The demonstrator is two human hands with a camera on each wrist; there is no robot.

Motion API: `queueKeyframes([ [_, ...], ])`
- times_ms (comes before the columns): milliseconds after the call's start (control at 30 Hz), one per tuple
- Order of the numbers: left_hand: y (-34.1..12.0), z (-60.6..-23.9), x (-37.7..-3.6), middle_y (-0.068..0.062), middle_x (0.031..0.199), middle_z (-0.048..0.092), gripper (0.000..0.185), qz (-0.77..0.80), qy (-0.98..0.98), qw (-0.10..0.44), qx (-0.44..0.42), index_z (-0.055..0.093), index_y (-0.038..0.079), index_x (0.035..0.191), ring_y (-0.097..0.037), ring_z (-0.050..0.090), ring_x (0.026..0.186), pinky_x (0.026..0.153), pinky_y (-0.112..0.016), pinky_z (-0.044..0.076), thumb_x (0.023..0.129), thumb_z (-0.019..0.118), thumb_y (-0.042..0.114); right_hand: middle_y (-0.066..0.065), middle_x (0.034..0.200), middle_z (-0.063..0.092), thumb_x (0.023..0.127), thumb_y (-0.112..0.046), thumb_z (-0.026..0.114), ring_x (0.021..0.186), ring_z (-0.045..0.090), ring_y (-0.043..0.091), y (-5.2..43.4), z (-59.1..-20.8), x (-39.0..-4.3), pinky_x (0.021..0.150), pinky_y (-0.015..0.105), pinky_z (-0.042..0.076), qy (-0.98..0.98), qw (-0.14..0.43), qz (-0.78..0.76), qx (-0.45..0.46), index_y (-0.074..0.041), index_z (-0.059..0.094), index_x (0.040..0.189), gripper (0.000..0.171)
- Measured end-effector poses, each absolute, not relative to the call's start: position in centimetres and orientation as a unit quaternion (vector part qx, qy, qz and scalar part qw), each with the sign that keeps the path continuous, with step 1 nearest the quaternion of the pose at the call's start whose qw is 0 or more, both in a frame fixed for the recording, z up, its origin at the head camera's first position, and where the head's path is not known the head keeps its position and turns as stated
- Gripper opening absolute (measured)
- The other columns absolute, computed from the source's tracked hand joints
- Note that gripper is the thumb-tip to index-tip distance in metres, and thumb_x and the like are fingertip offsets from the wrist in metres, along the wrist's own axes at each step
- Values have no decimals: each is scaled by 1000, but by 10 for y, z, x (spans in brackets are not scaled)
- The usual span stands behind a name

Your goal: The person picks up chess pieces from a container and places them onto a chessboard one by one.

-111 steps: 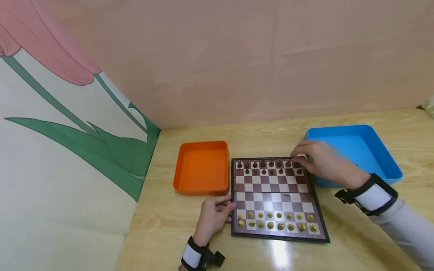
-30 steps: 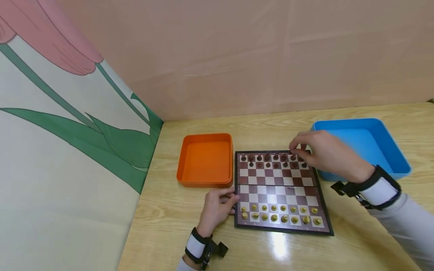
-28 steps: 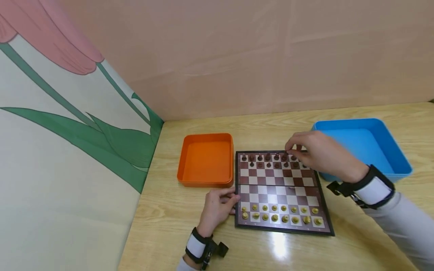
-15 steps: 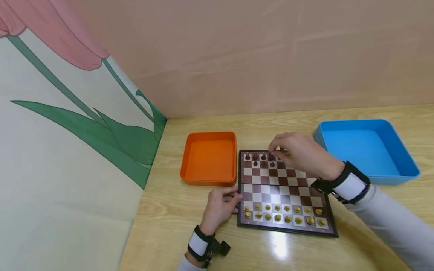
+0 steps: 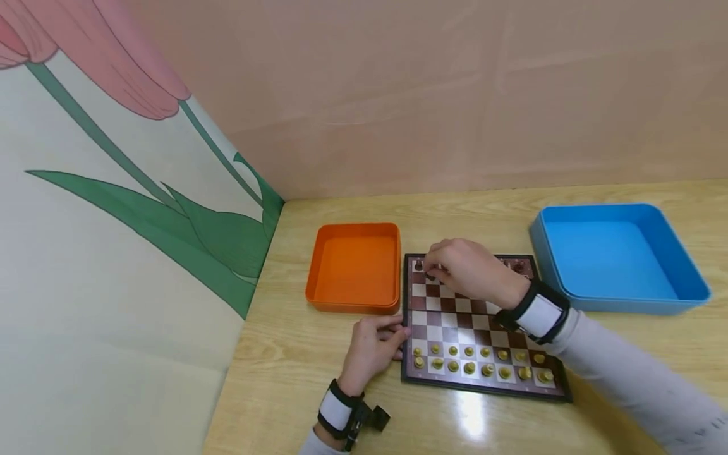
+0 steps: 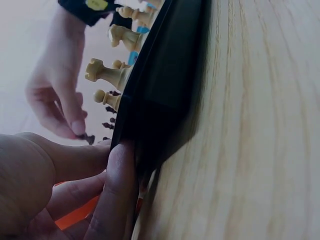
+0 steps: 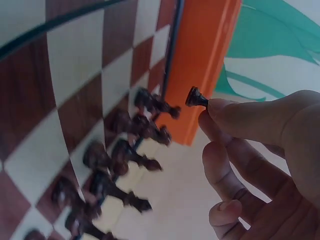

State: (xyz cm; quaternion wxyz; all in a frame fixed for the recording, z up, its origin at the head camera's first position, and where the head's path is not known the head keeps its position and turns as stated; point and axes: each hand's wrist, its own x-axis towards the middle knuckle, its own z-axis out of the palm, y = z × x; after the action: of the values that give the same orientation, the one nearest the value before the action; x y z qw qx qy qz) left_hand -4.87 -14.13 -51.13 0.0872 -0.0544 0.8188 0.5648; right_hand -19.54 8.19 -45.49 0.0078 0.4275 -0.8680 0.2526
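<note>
A folding chessboard [image 5: 433, 303] lies on the table, with two rows of gold pieces [image 5: 469, 367] along its near side. Dark pieces [image 7: 120, 196] stand along the far side, partly covered by my right hand in the head view. My right hand [image 5: 472, 268] is over the far left part of the board. Between thumb and forefinger it pinches a dark chess pawn [image 7: 195, 97], held above the board, base showing and head hidden by the fingertips. My left hand [image 5: 370, 351] grips the board's left edge, as the left wrist view [image 6: 117, 167] shows close up.
Left of the board stands an orange box [image 5: 352, 268], close to its far left corner. A larger blue box [image 5: 620, 253] stands at the right, beside the board's far right corner. A pink-beige cloth wall [image 5: 398, 126] rises behind the wood-grain table [image 5: 284, 354].
My right hand has moved left along the board's far side, from the far right corner to the far left part. My left hand has kept its hold on the board's edge.
</note>
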Motion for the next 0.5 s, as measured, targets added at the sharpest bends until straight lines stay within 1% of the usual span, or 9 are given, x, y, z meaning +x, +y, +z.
queueKeyframes([
  [167,-137,-515,-52,-5,95,75,31,574,814,82,-41,75,-1,129,-9,74,67,57,-27,66,100,77,10,-3,93,75,93,-1,81,83,68,12,80,-463,-200,74,37,65,-865,18,258,430,-12,83,103,15],
  [267,-135,-516,-53,-5,95,76,32,575,813,86,-35,75,-1,129,-9,74,66,57,-27,66,100,78,10,-3,92,75,92,-1,82,82,67,11,81,-468,-201,74,36,64,-868,15,262,422,-12,83,103,15],
  [500,-135,-515,-53,-5,94,76,32,572,815,83,-35,75,-1,129,-9,73,66,56,-26,65,99,77,8,-5,90,73,95,-4,80,79,64,8,75,-476,-203,72,32,62,-868,8,268,419,-14,83,101,12],
])
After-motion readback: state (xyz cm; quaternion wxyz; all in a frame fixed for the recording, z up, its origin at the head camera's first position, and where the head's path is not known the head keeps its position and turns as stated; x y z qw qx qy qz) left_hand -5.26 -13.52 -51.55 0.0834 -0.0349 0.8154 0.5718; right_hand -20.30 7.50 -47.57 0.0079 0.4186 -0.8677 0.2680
